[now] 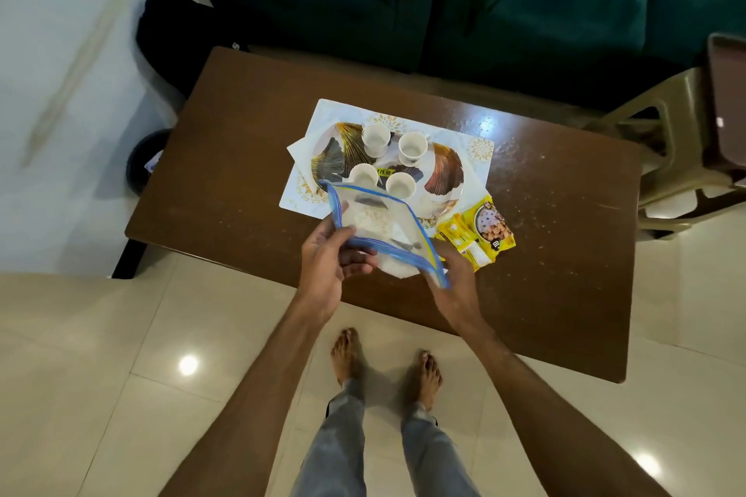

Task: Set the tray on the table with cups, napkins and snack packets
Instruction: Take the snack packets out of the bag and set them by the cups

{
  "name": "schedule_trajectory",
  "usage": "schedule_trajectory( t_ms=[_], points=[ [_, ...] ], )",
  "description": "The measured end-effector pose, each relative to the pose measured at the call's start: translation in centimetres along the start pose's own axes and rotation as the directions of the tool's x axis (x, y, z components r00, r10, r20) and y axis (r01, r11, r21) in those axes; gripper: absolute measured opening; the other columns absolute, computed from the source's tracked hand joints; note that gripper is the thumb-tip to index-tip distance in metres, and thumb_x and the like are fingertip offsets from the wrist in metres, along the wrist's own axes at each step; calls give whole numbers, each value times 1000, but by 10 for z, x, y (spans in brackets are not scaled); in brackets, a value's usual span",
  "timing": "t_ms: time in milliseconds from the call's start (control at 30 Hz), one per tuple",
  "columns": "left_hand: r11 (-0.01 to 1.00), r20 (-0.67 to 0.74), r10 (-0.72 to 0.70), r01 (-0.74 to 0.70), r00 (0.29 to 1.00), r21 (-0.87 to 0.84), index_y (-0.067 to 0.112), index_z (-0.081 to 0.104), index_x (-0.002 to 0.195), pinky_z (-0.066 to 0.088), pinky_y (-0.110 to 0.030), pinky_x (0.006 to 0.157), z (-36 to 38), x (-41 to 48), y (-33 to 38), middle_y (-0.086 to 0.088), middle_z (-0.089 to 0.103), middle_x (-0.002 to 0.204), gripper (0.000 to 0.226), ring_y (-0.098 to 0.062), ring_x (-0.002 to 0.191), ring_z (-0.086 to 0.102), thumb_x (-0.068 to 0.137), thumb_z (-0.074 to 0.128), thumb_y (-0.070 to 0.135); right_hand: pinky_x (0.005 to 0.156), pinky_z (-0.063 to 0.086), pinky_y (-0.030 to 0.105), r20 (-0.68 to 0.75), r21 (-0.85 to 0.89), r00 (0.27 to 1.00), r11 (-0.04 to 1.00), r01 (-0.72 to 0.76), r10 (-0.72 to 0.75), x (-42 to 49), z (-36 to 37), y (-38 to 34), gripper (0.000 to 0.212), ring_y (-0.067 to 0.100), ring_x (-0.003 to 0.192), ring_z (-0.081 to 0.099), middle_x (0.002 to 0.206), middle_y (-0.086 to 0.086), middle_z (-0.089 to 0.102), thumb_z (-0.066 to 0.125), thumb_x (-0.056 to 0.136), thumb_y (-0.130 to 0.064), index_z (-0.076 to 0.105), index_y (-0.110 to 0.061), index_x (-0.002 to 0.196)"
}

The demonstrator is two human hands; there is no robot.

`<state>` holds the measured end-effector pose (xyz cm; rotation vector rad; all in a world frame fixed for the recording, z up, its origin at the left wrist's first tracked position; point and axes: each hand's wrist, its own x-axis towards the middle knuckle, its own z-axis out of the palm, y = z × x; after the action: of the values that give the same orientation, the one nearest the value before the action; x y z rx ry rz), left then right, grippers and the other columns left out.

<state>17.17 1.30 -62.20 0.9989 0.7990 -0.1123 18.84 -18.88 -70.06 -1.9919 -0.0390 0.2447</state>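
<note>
tray (442, 178), yellow sticker (385, 172) reading 79.00

Glossy wooden table (524, 254), clear plastic bag (379, 222), shiny floor tiles (121, 355)

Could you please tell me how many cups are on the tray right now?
4: two at the far side, two nearer; the held bag may hide more.

Both hands (323, 254) (454, 274) hold a clear zip bag (379, 222) over the tray (444, 186)
</note>
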Motion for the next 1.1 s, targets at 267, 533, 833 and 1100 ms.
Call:
schedule_trajectory(
  t_ms=[267, 533, 833, 1100],
  points=[
    [815, 9, 374, -333, 927, 474, 36, 28, 155, 41, -40, 110, -68, -2, 26, 3, 46, 150, 101, -16, 134, 47, 75, 85, 14, 65, 62, 44, 161, 203, 978, 965, -166, 134, 29, -21, -45, 26, 18, 86, 72, 94, -7, 75, 72, 88, -6, 70, -29, 99],
    [822, 271, 222, -330, 936, 465, 12, 61, 130, 58, -43, 95, -79, -19, 94, 0, 73, 118, 62, -20, 110, 70, 74, 87, 7, 64, 61, 42, 355, 76, 934, 995, -69, 38, 45, -9, -136, 28, 14, 86, 73, 90, -7, 77, 64, 93, 0, 68, -27, 95],
    [750, -49, 475, -374, 879, 546, 25, 75, 86, 58, -43, 69, -171, -55, 133, 6, 76, 79, 8, -9, 72, 68, 84, 74, 18, 60, 61, 40, 469, 46, 882, 996, -82, 51, 44, 105, -249, 33, 18, 84, 74, 94, 1, 76, 86, 76, -18, 66, -24, 102],
    [749, -184, 549, -383, 815, 540, 13, 73, 87, 51, -26, 59, -269, -70, 216, 0, 72, 74, 15, -7, 63, 65, 97, 62, 12, 53, 54, 26, 445, 100, 895, 995, -19, -28, 35, 233, -328, 22, 17, 71, 69, 83, 6, 72, 71, 82, 6, 71, -11, 95]
  ],
)
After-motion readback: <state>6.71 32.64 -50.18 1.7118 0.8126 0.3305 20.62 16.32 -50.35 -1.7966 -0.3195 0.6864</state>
